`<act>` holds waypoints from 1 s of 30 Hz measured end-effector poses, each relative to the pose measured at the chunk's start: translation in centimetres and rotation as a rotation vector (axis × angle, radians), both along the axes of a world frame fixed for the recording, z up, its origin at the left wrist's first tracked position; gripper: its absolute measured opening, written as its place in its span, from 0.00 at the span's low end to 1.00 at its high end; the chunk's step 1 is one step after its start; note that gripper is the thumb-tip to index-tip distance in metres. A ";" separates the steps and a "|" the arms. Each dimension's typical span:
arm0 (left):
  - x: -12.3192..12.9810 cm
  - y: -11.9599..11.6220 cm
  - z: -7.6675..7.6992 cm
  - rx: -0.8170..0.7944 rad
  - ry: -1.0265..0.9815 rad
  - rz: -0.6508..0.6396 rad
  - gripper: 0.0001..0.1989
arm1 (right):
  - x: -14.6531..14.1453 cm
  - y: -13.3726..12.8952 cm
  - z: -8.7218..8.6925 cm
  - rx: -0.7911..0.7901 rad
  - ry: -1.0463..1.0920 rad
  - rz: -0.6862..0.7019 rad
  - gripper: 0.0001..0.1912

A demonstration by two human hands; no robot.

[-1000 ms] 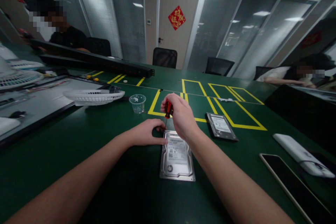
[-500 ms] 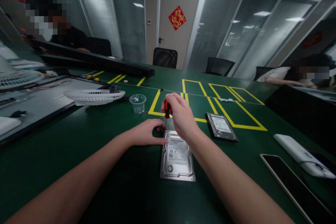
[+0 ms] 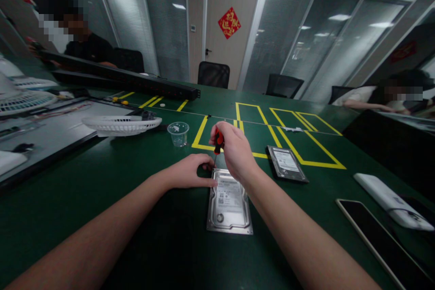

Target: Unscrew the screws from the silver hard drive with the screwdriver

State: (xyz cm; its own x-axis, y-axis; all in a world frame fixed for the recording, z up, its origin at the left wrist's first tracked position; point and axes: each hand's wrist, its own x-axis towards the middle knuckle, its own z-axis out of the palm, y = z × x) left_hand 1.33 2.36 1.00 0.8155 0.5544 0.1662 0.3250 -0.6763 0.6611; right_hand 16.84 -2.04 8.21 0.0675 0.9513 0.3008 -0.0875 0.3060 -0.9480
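A silver hard drive (image 3: 228,206) lies label up on the green table in front of me. My right hand (image 3: 234,147) is wrapped round the red and black handle of a screwdriver (image 3: 218,142), whose thin shaft points down at the drive's far left corner. The exact contact of its tip is too small to make out. At that same corner, my left hand (image 3: 190,171) grips the drive's left edge, thumb on the top face and fingers curled by the shaft. Part of the drive's right side is hidden behind my right wrist.
A second hard drive (image 3: 286,163) lies to the right, near yellow tape outlines. Left of my hands stand a clear plastic cup (image 3: 178,134) and a white fan grille (image 3: 122,123). A phone (image 3: 377,240) and a white device (image 3: 390,201) lie at right. Two people sit across the table.
The screwdriver handle has turned and tilted slightly within my right hand, which shifts a little. My left hand and the hard drive stay in place.
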 end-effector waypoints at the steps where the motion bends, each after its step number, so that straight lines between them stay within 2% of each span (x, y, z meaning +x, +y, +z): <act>1: 0.0 0.0 0.0 -0.002 0.000 0.000 0.22 | 0.0 0.0 0.0 0.007 0.003 0.000 0.13; 5: 0.0 -0.1 0.0 0.005 0.005 0.005 0.22 | -0.2 0.1 -0.1 -0.016 0.040 -0.009 0.09; 11: 0.0 -0.1 0.1 -0.005 0.005 0.013 0.23 | -0.1 0.0 -0.2 0.003 -0.008 0.013 0.13; 23: 0.0 0.1 -0.2 0.003 -0.001 -0.002 0.24 | 0.3 0.4 -0.5 0.022 -0.011 -0.036 0.12; 30: -0.1 0.1 -0.3 0.016 -0.012 -0.004 0.24 | 0.2 0.1 -0.2 0.034 -0.048 -0.031 0.15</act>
